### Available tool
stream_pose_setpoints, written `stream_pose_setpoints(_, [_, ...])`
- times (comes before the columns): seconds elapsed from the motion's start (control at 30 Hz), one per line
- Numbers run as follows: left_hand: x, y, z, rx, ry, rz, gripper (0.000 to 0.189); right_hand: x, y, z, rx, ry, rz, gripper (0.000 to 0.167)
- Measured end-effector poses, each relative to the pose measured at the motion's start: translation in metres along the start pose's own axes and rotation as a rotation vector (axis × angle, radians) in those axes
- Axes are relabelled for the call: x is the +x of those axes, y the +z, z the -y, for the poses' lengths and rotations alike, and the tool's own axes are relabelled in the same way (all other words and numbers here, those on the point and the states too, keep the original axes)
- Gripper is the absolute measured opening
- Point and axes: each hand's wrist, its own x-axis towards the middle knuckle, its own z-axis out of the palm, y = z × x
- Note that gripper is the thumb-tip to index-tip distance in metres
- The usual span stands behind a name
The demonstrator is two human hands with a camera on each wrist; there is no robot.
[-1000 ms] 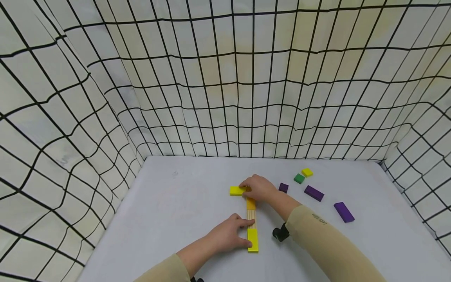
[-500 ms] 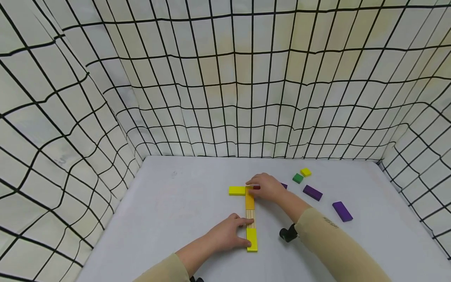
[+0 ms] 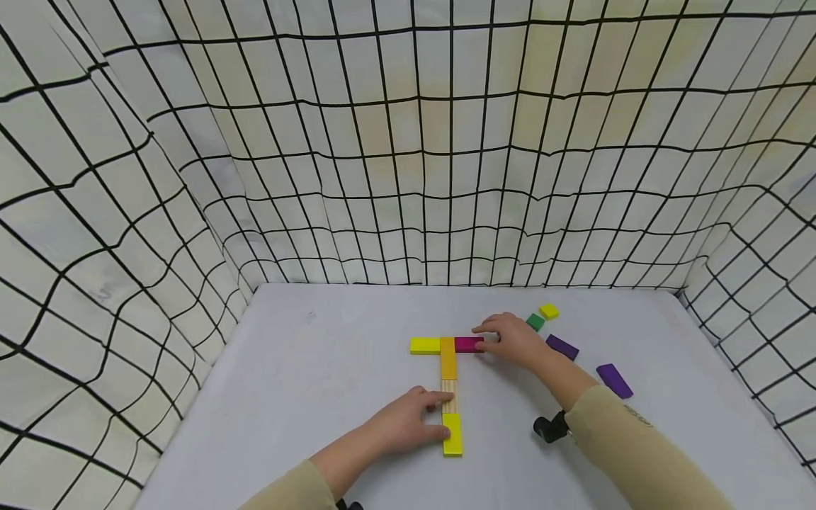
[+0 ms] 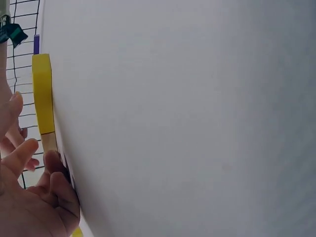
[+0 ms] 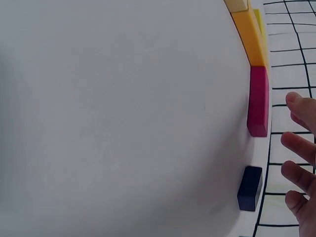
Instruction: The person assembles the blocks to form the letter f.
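Note:
In the head view, a yellow block (image 3: 454, 443), a bare wooden block (image 3: 448, 386) and an orange block (image 3: 448, 360) lie end to end in an upright line. At its far end a second yellow block (image 3: 423, 346) sticks out left and a magenta block (image 3: 465, 345) right, like a T. My left hand (image 3: 404, 423) rests on the near part, thumb at the near yellow block and a finger on the wooden one. My right hand (image 3: 515, 341) is at the magenta block's right end; the right wrist view shows its fingers (image 5: 300, 144) spread and apart from that block.
Two purple blocks (image 3: 615, 381) lie at the right, with a small green block (image 3: 535, 322) and a small yellow block (image 3: 549, 312) farther back. The right wrist view shows a short dark block (image 5: 250, 188) beyond the magenta one. Black netting (image 3: 421, 152) surrounds the white table (image 3: 306, 382).
My right hand has moved right, off the orange block's far end, and the magenta block now shows beside it. My left hand stays on the line of blocks.

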Motion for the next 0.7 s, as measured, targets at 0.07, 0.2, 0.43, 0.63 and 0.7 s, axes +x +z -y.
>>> stream_pose_setpoints(0.07, [0.001,-0.002,0.002,-0.019,0.008,-0.022,0.057,-0.005,-0.003,-0.005,0.013,-0.006,-0.017,0.035])
stream_pose_setpoints(0.2, [0.004,-0.010,0.006,-0.037,0.006,-0.090,0.054,-0.016,-0.009,-0.016,0.005,-0.014,-0.050,0.034])
stream_pose_setpoints(0.43, [0.014,-0.030,0.016,-0.050,-0.034,-0.261,0.051,-0.039,-0.020,-0.039,0.026,0.000,-0.070,0.033])
stream_pose_setpoints(0.63, [0.029,-0.046,0.028,-0.052,-0.081,-0.359,0.049,-0.063,-0.021,-0.061,0.047,-0.010,-0.117,0.032])
stream_pose_setpoints(0.7, [0.034,-0.050,0.031,-0.056,-0.089,-0.373,0.049,-0.072,-0.021,-0.068,0.042,-0.006,-0.138,0.032])
